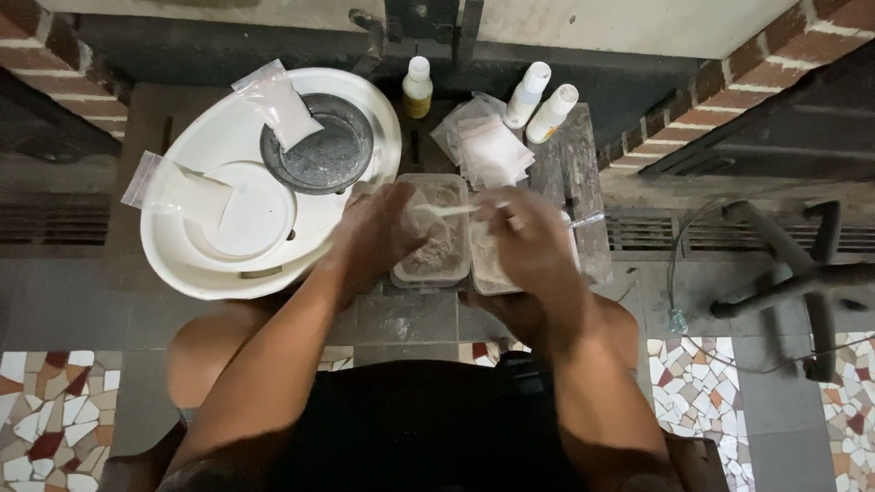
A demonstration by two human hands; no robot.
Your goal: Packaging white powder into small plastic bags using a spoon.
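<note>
Two clear plastic tubs of pale grey-brown powder sit side by side on a dusty stone slab (570, 164). My left hand (374, 232) rests at the left tub (436, 264), its fingers curled over the rim. My right hand (524, 237) hovers over the right tub (488, 273) and pinches a small white plastic spoon (447, 210) that reaches across the left tub. Whether the left hand holds anything is hidden.
A large white basin (365, 100) on the left holds a white lid, a dark metal bowl of grey powder (319, 146) and two small bags of white powder. Several small bags (488, 146) and three small white bottles (529, 96) stand behind the tubs. A dark metal frame (802, 264) lies right.
</note>
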